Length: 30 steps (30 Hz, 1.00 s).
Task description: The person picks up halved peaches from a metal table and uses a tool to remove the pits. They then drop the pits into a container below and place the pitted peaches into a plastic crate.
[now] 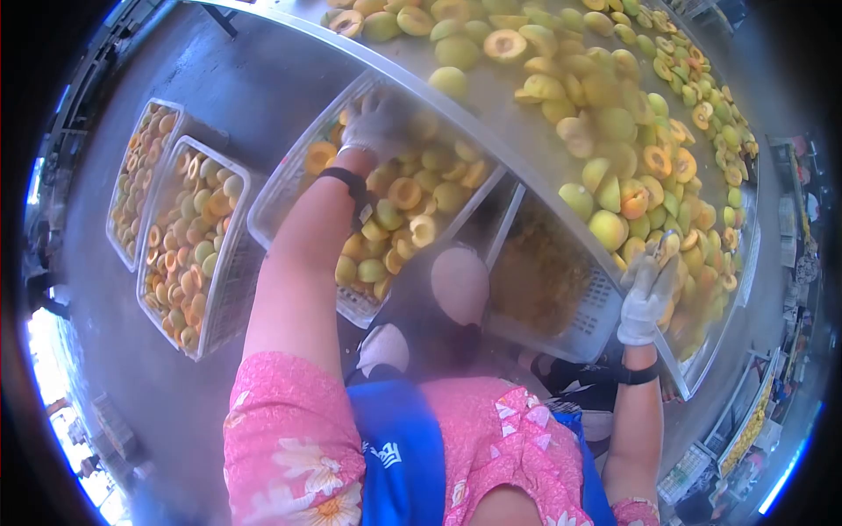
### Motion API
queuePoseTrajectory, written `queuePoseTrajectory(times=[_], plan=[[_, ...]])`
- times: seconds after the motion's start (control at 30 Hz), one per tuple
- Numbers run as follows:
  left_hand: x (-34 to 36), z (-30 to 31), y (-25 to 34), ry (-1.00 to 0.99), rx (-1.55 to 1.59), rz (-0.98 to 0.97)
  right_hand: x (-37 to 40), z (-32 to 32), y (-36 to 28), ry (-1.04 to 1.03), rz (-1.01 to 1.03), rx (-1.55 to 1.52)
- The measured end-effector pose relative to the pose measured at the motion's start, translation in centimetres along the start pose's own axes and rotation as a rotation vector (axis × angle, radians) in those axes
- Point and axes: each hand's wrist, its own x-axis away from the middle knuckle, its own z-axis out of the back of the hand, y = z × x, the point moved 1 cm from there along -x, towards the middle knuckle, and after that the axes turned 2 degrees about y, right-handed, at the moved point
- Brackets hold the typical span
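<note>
My left hand (375, 127), in a pale glove, reaches over the near crate (303, 175) of halved yellow-green fruit (404, 193). Its fingers look spread and somewhat blurred, with nothing visible held in them. At the right, my gloved right hand (651, 285) is at the edge of the work table (526, 167), its fingers closed around what looks like a fruit half (670, 245). Many cut fruit halves (608, 230) lie piled on the table beside and beyond that hand, some showing orange flesh and pit hollows.
Two more crates (239, 223) (140, 188) full of fruit halves stand on the floor at the left. Under the table edge is another crate (596, 320) with blurred contents. My knees (459, 285) are between the crates. Racks and trays (752, 421) stand at the far right.
</note>
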Motion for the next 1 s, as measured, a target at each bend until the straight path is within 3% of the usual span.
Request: queuePoseTrajectory(times=[0.03,0.07,0.1,0.17,0.27,0.37,0.43,0.5,0.53,0.57,0.63,0.73,0.8,0.9,0.93,1.0], plan=[[1.3,-1.7,-0.8,0.286,-0.096,-0.063,-0.1,-0.1,0.0,0.024,-0.047,-0.092],[2.4,-2.7,-1.0,0.577,-0.191,-0.130,-0.5,0.2,-1.1,0.008,0.026,0.045],[3.4,-3.2,-0.9,0.584,-0.193,-0.126,-0.4,0.4,-1.1,0.012,0.033,0.042],[6.0,-3.2,-1.2,-0.004,0.258,0.097,-0.3,0.0,-0.2,-0.014,-0.068,-0.070],[11.1,0.7,0.2,-0.021,0.280,0.186,-0.9,-0.3,-0.2,0.005,-0.002,-0.055],[14.3,-1.3,-1.1,0.119,0.251,0.141,-0.8,-0.3,-0.8,-0.010,-0.064,-0.169],[15.9,-2.3,-0.9,0.089,0.215,0.141,-1.1,-0.5,-0.8,-0.008,-0.100,-0.227],[17.6,-3.7,-1.0,-0.040,0.126,0.143,-1.2,-0.6,-0.3,-0.022,-0.123,-0.231],[19.6,-2.0,-0.3,-0.246,0.022,0.065,-1.0,-0.7,-0.4,-0.007,-0.126,-0.229],[21.3,-1.7,0.2,-0.175,0.168,0.104,-1.1,-0.8,-0.3,-0.001,-0.122,-0.232],[23.3,-0.5,0.1,-0.087,0.107,-0.012,-1.3,-0.8,-0.6,-0.039,-0.161,-0.250],[21.5,0.3,0.4,-0.118,0.268,0.057,-1.5,-0.9,-0.1,-0.044,-0.171,-0.274],[19.5,1.6,2.6,0.129,0.320,-0.018,-1.4,-1.0,0.1,-0.051,-0.199,-0.297],[16.7,-2.2,6.3,0.209,0.137,-0.183,-1.7,-1.0,-0.1,-0.046,-0.200,-0.262],[16.6,-3.0,6.1,0.213,0.143,-0.182,-1.7,-1.2,0.1,-0.037,-0.198,-0.245],[17.4,-4.4,6.4,0.011,0.380,-0.224,-1.4,-0.8,0.4,-0.027,-0.199,-0.213]])
